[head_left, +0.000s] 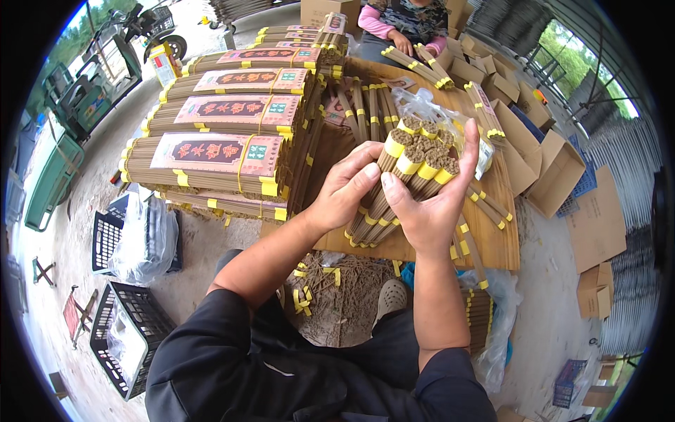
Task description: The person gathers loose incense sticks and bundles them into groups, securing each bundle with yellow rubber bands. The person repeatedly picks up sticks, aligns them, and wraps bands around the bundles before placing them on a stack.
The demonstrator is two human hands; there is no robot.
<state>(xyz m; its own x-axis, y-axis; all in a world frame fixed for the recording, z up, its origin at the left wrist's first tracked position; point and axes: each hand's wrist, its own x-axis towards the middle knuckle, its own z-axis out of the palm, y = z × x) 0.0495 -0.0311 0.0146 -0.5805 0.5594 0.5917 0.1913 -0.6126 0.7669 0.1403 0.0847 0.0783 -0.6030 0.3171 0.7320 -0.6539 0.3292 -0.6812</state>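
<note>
Between my two hands stands a tight cluster of incense stick bundles [422, 158], tilted with its brown ends toward me. Each small bundle wears a yellow paper band. My left hand [354, 186] grips the cluster's left side, thumb near the front. My right hand [432, 204] presses on the right side, its thumb on the front and a finger reaching up along the edge. The cluster's lower end is over the wooden table [500, 239]. To the left rises a stack of large incense packs [218, 158] with pink labels and yellow bands.
Loose banded incense bundles [373, 109] lie farther back on the table, with more [490, 207] at its right edge. A person in pink sleeves [380, 27] sits across. Black crates [130, 337] stand at left, cardboard boxes [517, 144] at right. Scraps and sticks [337, 292] litter the floor.
</note>
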